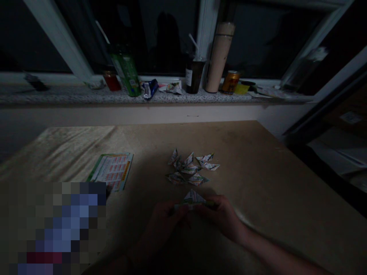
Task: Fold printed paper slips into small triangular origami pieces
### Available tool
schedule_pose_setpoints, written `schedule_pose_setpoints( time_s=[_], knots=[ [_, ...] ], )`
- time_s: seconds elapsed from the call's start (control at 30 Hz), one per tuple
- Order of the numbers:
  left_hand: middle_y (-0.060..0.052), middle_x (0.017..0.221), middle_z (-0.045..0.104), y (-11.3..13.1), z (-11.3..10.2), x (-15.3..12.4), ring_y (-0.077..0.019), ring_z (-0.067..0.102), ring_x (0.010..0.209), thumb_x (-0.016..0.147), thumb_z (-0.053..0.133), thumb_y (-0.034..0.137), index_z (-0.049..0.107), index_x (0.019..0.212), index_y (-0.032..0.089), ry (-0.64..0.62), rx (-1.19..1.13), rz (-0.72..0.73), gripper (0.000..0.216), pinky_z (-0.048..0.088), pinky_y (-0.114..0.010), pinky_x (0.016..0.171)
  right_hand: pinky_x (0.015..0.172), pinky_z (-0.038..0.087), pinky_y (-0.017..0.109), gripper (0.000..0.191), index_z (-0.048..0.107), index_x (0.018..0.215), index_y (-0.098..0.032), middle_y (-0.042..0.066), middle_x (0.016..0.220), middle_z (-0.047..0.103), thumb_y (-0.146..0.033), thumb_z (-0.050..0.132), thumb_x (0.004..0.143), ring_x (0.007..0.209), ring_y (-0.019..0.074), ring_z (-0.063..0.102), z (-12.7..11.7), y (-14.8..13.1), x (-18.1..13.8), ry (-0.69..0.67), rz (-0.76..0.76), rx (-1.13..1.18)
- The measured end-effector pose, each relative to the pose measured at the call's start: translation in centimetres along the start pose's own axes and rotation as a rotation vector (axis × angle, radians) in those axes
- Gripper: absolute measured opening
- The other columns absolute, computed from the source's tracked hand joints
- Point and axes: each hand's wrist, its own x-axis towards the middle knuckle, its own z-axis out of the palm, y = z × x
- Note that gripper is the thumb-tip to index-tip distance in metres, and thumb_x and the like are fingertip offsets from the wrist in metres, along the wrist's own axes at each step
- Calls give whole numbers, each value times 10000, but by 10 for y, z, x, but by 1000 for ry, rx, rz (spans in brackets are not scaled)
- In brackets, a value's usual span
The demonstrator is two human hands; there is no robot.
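Note:
Both hands meet low in the middle of a brown table [258,172]. My left hand [163,223] and my right hand [225,217] pinch the two ends of a small piece of printed paper [194,198] folded to a point. Its tip stands up between the fingers. Just beyond it lies a loose pile of several folded paper triangles [190,168], apart from the hands.
A printed leaflet [113,172] lies flat on the table to the left. On the stone windowsill [57,95] behind stand a green carton [126,72], a red jar [111,81], a dark bottle [193,76], a tall beige flask [219,57] and a gold can [231,82].

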Motion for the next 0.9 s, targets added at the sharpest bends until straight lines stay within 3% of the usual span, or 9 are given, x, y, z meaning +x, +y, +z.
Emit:
schedule_pose_setpoints(
  time_s=[0.33,0.63,0.8,0.9],
  knots=[
    [-4,523,643,5,3,-4,-152,576,511,762,547,434,652,574,147,22,41,-27,359,382,-203,494,470,332,206,203,680,678,-144,-18,572,534,-346,688,704,527,103,441,5,0,-3,10,27,-68],
    [9,536,657,2,1,-5,-152,604,550,826,500,413,658,574,164,72,71,59,387,425,-201,576,407,253,183,282,613,564,-139,-44,492,450,-385,722,645,452,62,346,-1,0,3,64,105,31],
    [-4,598,696,0,0,-4,-167,641,593,871,419,405,676,610,173,65,6,84,433,462,-217,621,402,265,179,265,643,591,-148,-40,503,488,-393,727,647,446,61,362,0,0,2,61,138,83],
    [-26,640,707,0,-1,-4,-196,659,638,894,368,403,681,680,166,129,44,99,447,489,-270,686,410,276,178,261,664,633,-148,-30,525,524,-401,729,651,450,63,387,0,4,2,76,165,88]
  ],
)
